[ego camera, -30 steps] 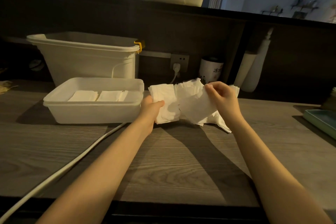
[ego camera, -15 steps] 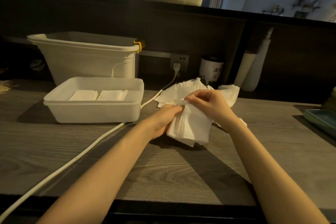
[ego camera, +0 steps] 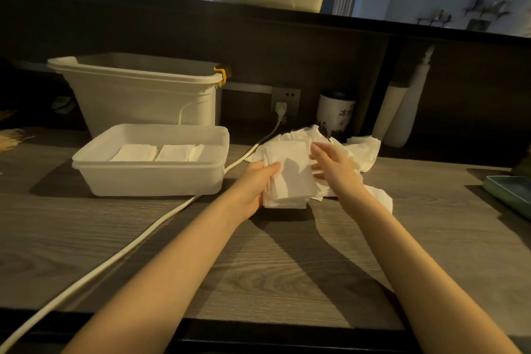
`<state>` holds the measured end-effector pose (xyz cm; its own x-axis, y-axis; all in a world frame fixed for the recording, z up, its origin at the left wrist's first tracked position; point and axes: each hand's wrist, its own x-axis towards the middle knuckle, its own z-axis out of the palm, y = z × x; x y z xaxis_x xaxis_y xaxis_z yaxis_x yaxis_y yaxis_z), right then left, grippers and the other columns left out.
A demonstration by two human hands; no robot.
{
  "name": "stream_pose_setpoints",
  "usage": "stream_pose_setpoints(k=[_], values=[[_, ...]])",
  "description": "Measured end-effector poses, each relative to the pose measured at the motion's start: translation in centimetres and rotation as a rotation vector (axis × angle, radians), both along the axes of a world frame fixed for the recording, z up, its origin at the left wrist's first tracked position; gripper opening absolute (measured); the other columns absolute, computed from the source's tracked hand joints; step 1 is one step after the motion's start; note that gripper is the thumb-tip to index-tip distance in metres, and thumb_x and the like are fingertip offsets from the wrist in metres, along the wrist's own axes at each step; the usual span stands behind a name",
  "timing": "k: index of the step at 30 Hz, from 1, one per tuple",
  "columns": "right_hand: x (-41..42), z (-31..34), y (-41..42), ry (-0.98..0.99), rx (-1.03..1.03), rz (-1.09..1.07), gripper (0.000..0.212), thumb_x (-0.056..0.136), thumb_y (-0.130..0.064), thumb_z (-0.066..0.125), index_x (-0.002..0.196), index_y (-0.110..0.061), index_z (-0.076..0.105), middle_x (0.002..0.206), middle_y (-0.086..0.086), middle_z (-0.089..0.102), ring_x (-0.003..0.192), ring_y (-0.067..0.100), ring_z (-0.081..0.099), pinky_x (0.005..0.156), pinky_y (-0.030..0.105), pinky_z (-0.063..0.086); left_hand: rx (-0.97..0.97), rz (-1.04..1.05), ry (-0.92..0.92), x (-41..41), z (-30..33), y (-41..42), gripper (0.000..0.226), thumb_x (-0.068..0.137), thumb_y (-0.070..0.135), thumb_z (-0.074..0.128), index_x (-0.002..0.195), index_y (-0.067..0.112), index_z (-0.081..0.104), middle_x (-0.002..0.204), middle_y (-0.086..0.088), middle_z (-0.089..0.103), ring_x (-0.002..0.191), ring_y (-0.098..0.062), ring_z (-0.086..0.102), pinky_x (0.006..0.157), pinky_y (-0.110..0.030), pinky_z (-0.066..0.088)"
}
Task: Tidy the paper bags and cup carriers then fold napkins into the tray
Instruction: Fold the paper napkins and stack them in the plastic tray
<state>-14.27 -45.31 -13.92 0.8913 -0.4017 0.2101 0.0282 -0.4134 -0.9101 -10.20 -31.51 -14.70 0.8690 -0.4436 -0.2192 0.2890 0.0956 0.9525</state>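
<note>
1. Gripping the near left edge of a stack of napkins [ego camera: 290, 178], the left hand [ego camera: 255, 184] has its thumb on top and its fingers curled underneath
2. Resting on the right side of that same stack, the right hand [ego camera: 333, 165] lies with fingers relaxed and spread, holding nothing closed
3. The stack sits on the wooden surface [ego camera: 201, 253], near the middle towards its far edge, on top of a looser heap of napkins [ego camera: 362, 149] that spreads out behind and to the right
4. Just left of the hands stands the white tray [ego camera: 149, 178], with folded napkins [ego camera: 156, 152] lying flat in a row on its floor
5. A white cable [ego camera: 120, 259] runs from the wall socket [ego camera: 286, 99], past the tray's right end, to the near left corner of the surface
6. Behind the tray is a tall white bin [ego camera: 138, 95] with a yellow clip on its rim
7. At the far edge, beyond the heap, stands a white printed cup [ego camera: 334, 115]; a teal tray [ego camera: 508, 195] shows at the right edge
</note>
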Motion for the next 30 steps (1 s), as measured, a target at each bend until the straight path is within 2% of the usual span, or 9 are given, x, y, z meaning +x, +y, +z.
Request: stream_pose_setpoints(k=[4, 8, 12, 14, 16, 18, 20, 25, 30], values=[[0.2, -0.7, 1.8, 0.154, 0.057, 0.085, 0.056, 0.099, -0.045, 0.032, 0.149, -0.022, 0.02, 0.156, 0.004, 0.021, 0.138, 0.024, 0.029, 0.11, 0.038, 0.027, -0.023, 0.043, 0.036, -0.2, -0.2, -0.1, 0.041, 0.097, 0.025, 0.047, 0.136, 0.015, 0.039, 0.109, -0.008, 0.059, 0.095, -0.022, 0.059, 0.077, -0.036, 0.052], [0.3, -1.3, 2.9, 0.158, -0.007, 0.166, 0.063, 0.1, -0.046, 0.026, 0.151, -0.022, -0.001, 0.159, 0.0, 0.002, 0.144, 0.02, 0.013, 0.114, 0.033, 0.016, 0.047, 0.075, -0.014, -0.4, -0.5, -0.6, 0.043, 0.096, 0.03, 0.047, 0.136, 0.017, 0.038, 0.116, -0.009, 0.055, 0.105, -0.026, 0.057, 0.092, -0.042, 0.05], [0.3, -1.8, 3.1, 0.144, -0.04, 0.234, 0.065, 0.1, -0.047, 0.025, 0.151, -0.021, -0.005, 0.159, -0.003, -0.004, 0.146, 0.018, 0.006, 0.115, 0.034, 0.011, 0.109, 0.112, -0.068, -0.3, -0.7, -0.7, 0.045, 0.096, 0.029, 0.048, 0.138, 0.023, 0.034, 0.119, -0.008, 0.054, 0.106, -0.027, 0.056, 0.094, -0.045, 0.048], [0.2, -1.5, 2.8, 0.114, -0.021, 0.248, 0.061, 0.1, -0.044, 0.027, 0.151, -0.021, 0.001, 0.159, -0.003, 0.002, 0.145, 0.017, 0.01, 0.115, 0.033, 0.014, 0.111, 0.122, -0.094, -0.2, -0.7, -0.6, 0.046, 0.096, 0.027, 0.048, 0.139, 0.024, 0.034, 0.118, -0.007, 0.054, 0.105, -0.026, 0.056, 0.093, -0.045, 0.049], [0.3, -1.1, 1.8, 0.038, -0.054, 0.185, 0.054, 0.101, -0.038, 0.034, 0.149, -0.02, 0.019, 0.155, -0.001, 0.022, 0.14, 0.018, 0.025, 0.109, 0.03, 0.026, 0.095, 0.136, -0.112, 0.0, -0.5, -0.4, 0.044, 0.095, 0.026, 0.049, 0.138, 0.024, 0.036, 0.115, -0.005, 0.054, 0.101, -0.023, 0.055, 0.088, -0.041, 0.049], [0.7, -1.0, 0.0, -0.064, -0.261, 0.031, 0.041, 0.099, -0.029, 0.044, 0.138, -0.019, 0.042, 0.141, 0.001, 0.043, 0.127, 0.017, 0.043, 0.097, 0.026, 0.036, 0.069, 0.156, -0.107, 0.4, -0.5, -0.2, 0.042, 0.095, 0.025, 0.05, 0.136, 0.024, 0.038, 0.12, -0.004, 0.053, 0.104, -0.023, 0.054, 0.087, -0.041, 0.05], [0.9, -1.3, -2.2, -0.104, -0.538, -0.124, 0.03, 0.095, -0.021, 0.052, 0.125, -0.019, 0.055, 0.128, 0.003, 0.051, 0.112, 0.018, 0.052, 0.09, 0.027, 0.041, 0.085, 0.19, -0.119, 0.7, -0.5, 0.0, 0.039, 0.095, 0.026, 0.05, 0.133, 0.023, 0.041, 0.125, -0.004, 0.053, 0.108, -0.024, 0.054, 0.091, -0.044, 0.049], [1.0, -2.4, -5.3, 0.022, -0.869, -0.29, 0.031, 0.09, -0.024, 0.059, 0.121, -0.019, 0.06, 0.126, 0.008, 0.052, 0.113, 0.026, 0.048, 0.09, 0.036, 0.039, 0.098, 0.265, -0.164, 1.1, -0.8, 0.1, 0.034, 0.096, 0.024, 0.048, 0.13, 0.019, 0.045, 0.12, -0.002, 0.054, 0.106, -0.022, 0.053, 0.096, -0.044, 0.047], [1.5, -3.0, -5.7, 0.058, -0.908, -0.307, 0.03, 0.09, -0.03, 0.061, 0.118, -0.02, 0.063, 0.124, 0.007, 0.053, 0.111, 0.025, 0.047, 0.088, 0.035, 0.038, 0.123, 0.249, -0.172, 1.2, -0.8, 0.2, 0.036, 0.096, 0.024, 0.048, 0.131, 0.017, 0.045, 0.121, -0.003, 0.054, 0.106, -0.021, 0.051, 0.097, -0.042, 0.045]])
